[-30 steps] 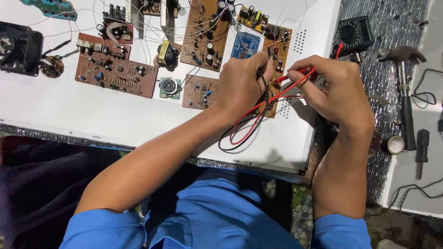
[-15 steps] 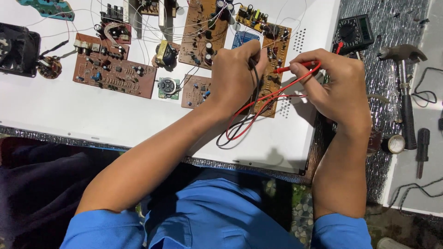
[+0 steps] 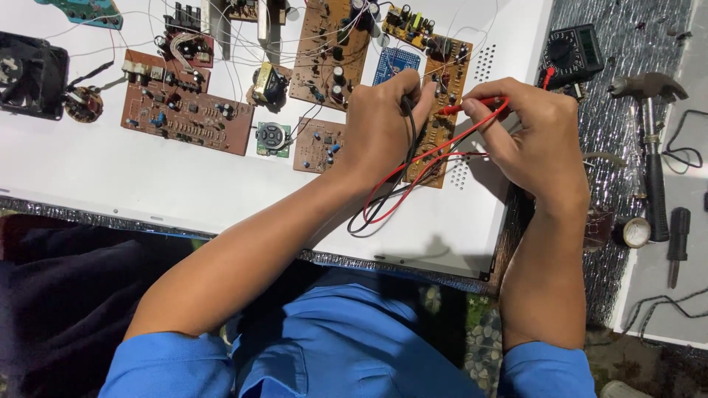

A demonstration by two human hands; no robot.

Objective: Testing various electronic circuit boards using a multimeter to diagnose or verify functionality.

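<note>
The red probe (image 3: 472, 105) lies almost level, tip pointing left onto the narrow brown circuit board (image 3: 440, 110), pinched in the right hand (image 3: 527, 133). The left hand (image 3: 383, 125) clamps one black probe (image 3: 407, 110), angled down onto that board, on the white counter (image 3: 110, 177).

White worktop (image 3: 110, 177) filling the upper left of the frame, silver foil edging (image 3: 88, 215) along its near side, quilted foil mat (image 3: 627, 44) at upper right, pale surface (image 3: 689, 191) at far right, dark pebbled floor (image 3: 483, 346) bottom centre, bright even light.
</note>
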